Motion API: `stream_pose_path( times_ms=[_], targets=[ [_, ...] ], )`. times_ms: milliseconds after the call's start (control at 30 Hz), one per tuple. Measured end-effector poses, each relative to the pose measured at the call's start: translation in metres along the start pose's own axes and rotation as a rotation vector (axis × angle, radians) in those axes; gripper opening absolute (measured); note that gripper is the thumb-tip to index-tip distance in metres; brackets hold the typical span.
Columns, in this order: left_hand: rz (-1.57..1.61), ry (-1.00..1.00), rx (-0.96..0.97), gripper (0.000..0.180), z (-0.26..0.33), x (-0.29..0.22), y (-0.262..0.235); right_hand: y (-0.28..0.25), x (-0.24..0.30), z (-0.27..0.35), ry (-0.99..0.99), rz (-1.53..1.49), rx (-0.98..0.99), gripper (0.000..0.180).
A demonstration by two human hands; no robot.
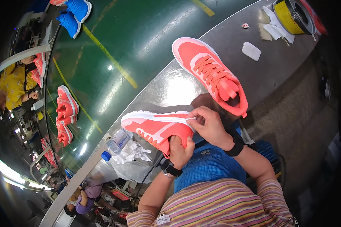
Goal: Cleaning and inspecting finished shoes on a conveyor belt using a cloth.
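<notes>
Gripping coral sneaker (157, 128): left hand (180, 149) fingers wrapped underneath, right hand (210, 126) pinching heel; capped bottle (116, 143) beside.

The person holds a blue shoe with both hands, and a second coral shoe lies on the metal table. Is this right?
Not quite. In the head view the held shoe is coral with a white sole, not blue. Both the left hand and right hand grip it; the second coral shoe lies on the metal table.

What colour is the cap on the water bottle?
Blue: the bottle cap shows in the head view.
</notes>
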State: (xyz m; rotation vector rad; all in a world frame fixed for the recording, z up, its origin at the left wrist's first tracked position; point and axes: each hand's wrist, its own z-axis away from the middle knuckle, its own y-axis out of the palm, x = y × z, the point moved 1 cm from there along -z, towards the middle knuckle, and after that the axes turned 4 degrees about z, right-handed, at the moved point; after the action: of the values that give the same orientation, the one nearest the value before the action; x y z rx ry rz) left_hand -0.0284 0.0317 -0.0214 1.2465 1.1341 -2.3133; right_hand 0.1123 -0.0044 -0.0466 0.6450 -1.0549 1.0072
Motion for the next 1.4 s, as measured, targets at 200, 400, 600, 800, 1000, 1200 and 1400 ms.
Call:
stream_pose_path(
  times_ms=[200,400,600,800,1000,1200,1400],
  targets=[
    [-0.024,0.051,-0.023,0.023,0.0,0.002,0.002,0.0,-0.003,0.011,0.08,-0.044,-0.047,0.009],
    [-0.035,0.019,-0.033,0.022,-0.003,0.0,0.0,-0.004,-0.005,0.004,0.043,0.034,0.043,0.011],
    [-0.046,0.063,-0.029,0.023,-0.002,0.0,0.002,0.001,-0.003,0.001,0.058,0.01,0.032,0.012],
    [-0.001,0.002,-0.028,0.024,0.0,0.002,0.002,0.0,-0.01,0.009,0.196,-0.084,0.041,0.013],
    [-0.058,0.056,-0.03,0.023,-0.005,-0.003,0.001,0.002,-0.005,-0.005,0.065,-0.024,0.053,0.009],
    [-0.032,0.002,-0.03,0.023,-0.004,0.0,0.001,0.001,-0.012,0.007,0.255,-0.166,0.076,0.01],
    [-0.025,0.011,-0.039,0.023,-0.003,0.001,0.003,0.006,-0.006,-0.01,0.165,-0.138,0.08,0.012]
  ],
)
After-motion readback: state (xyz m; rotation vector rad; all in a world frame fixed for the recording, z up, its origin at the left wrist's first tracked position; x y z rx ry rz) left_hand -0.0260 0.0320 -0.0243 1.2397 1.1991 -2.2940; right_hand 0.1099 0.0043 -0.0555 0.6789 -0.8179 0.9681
